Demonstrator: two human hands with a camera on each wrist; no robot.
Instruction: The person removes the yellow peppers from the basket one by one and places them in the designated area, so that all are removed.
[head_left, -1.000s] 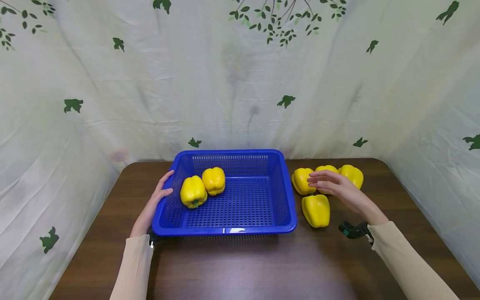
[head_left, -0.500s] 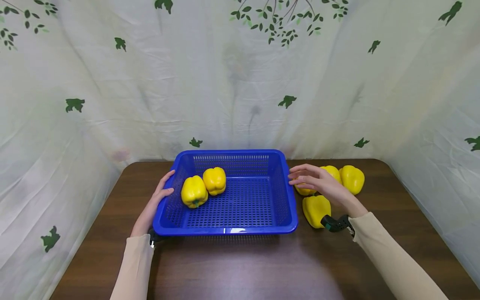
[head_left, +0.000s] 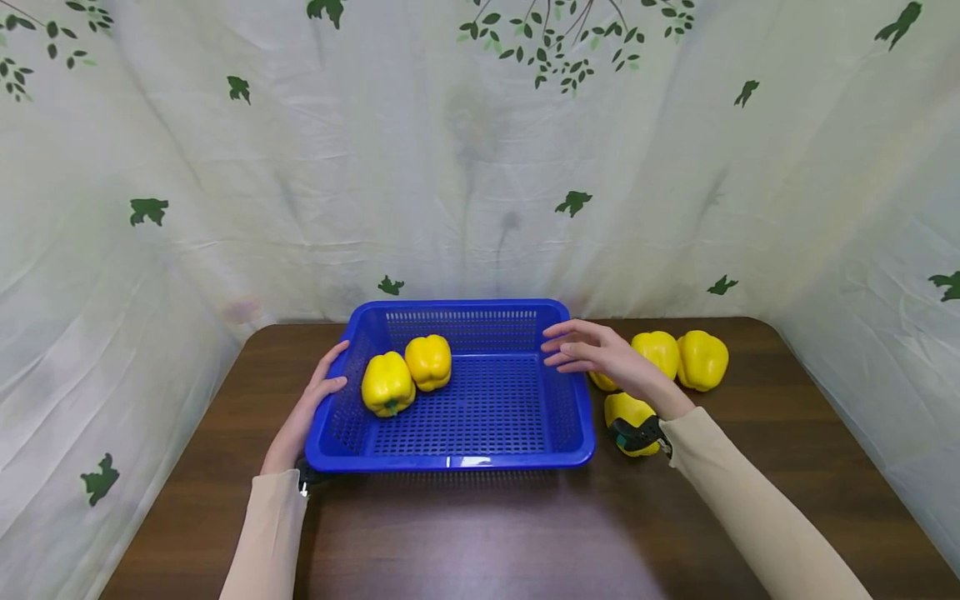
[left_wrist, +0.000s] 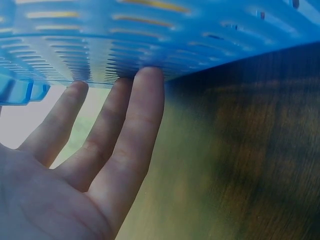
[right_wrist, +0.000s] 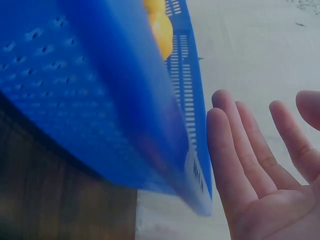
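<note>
A blue slotted basket [head_left: 517, 461] holds two yellow peppers: the larger-looking one [head_left: 387, 385], its green stem turned toward the person, and a second one [head_left: 428, 363] just behind it to the right. Both lie in the left half, and the slotted floor shows from beside them across to the right wall. The far rim sits close to the back edge of the wooden table [head_left: 487, 533], near the hanging cloth [head_left: 450, 183]; tabletop runs forward from the near rim and on beyond the right side. The left hand [head_left: 306, 404] is at the basket's left side, its thumb at the rim, and in the left wrist view three straight, separated fingers [left_wrist: 147, 85] press their tips to the slotted outer wall. The right hand [head_left: 609, 357] hovers at the right rim, fingers extended and partly spread, fingertips over the inside edge; whether they touch the rim I cannot tell. On the table, one pepper [head_left: 602, 382] is mostly hidden behind that hand, a front pepper [head_left: 619, 406] lies partly behind the black wristband [head_left: 635, 434], and two rear peppers [head_left: 702, 361] lie side by side, to the right of the knuckles
</note>
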